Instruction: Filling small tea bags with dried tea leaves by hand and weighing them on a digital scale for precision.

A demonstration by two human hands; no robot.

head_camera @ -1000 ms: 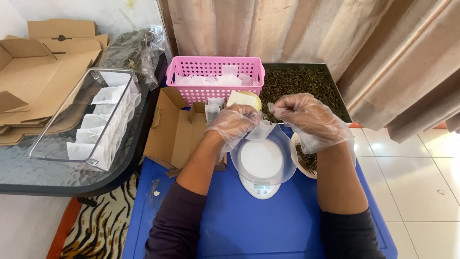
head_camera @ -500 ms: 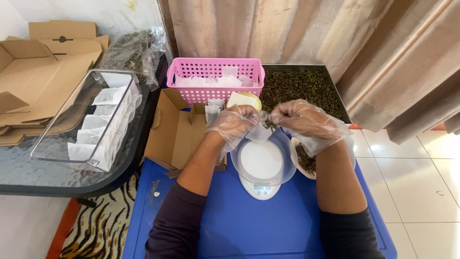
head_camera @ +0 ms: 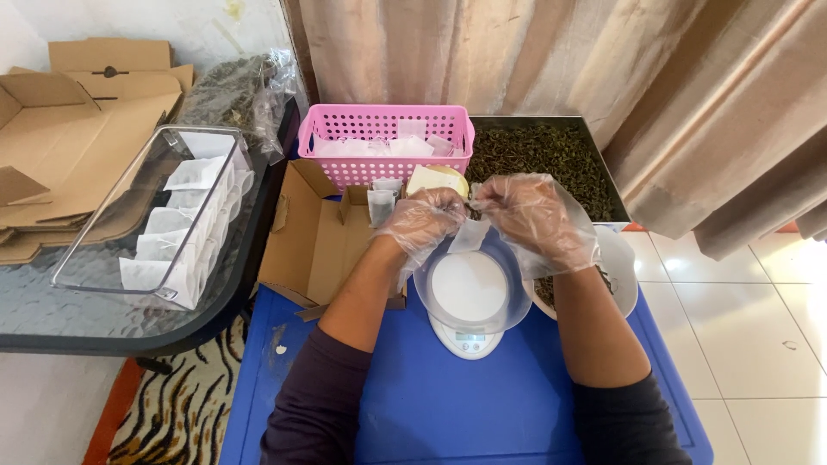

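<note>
I note thin glossy plastic gloves (head_camera: pixel 525 220); matt paper sachet (head_camera: pixel 469 234); perforated pink plastic basket (head_camera: pixel 383 129); rough brown cardboard box (head_camera: pixel 314 237).

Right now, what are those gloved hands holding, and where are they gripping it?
The left hand pinches a small white paper bag by its top edge, above the scale. The right hand meets it at the bag's mouth.

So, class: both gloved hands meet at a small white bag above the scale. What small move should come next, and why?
Probably let the leaves drop from the right hand into the small white bag. The left hand holds that bag above the scale, and the right fingertips pinch something dark at its top edge, so the bag seems ready for filling.
</note>
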